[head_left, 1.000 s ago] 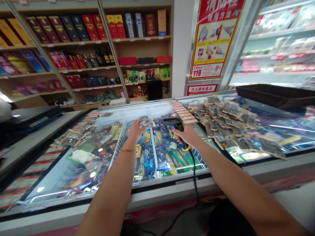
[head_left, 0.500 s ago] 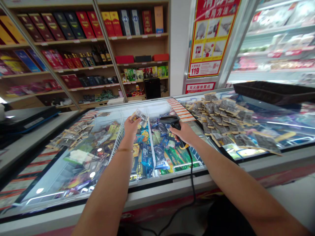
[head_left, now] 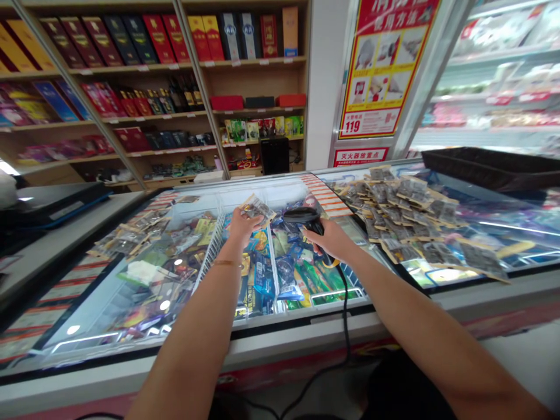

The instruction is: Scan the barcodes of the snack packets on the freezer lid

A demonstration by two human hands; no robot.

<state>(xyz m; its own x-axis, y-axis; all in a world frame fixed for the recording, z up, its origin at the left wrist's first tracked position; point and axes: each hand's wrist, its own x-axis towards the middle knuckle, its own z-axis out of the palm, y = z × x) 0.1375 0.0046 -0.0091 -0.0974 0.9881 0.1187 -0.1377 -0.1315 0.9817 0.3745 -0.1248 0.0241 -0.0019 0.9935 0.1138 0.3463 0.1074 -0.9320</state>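
To the far left of the scanner, a loose spread of flat packets lay on the glass top of the freezer. Nearer to the scanner, on its left side, the left hand reached forward, its wrist circled by a thin bracelet. Its grip was narrow, pinching a single packet by the left part; the fingers beneath were hidden.

That packet was just left of the scanner's head — close but apart in this view, though the gap in depth was hard to judge. Its long axis sloped down from upper left to lower right, so its free end pointed at the scanner. The left hand was the nearer one to it. Beneath the two, bagged goods filled the freezer.

The right hand came in from the scanner's lower right, its grip closed around the handle — whether a finger pressed a trigger could not be told. The head stretched leftward, roughly level, and the cord dropped below. Right of the scanner lay a thick heap of similar packs, and beyond it a dark tray.
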